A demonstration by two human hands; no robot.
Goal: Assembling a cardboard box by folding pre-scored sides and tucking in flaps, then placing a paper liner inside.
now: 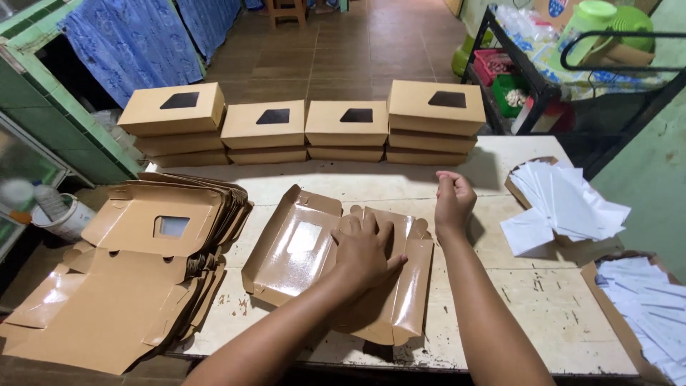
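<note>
A brown cardboard box blank with a clear window lies unfolded on the white table, glossy side up. My left hand presses flat on its middle panel, fingers spread. My right hand hovers just beyond the blank's far right corner, fingers curled in a loose fist with nothing visible in it.
A pile of flat box blanks sits at the table's left. Stacks of folded window boxes line the far edge. White paper sheets lie at right, more in a tray. A cluttered black rack stands behind.
</note>
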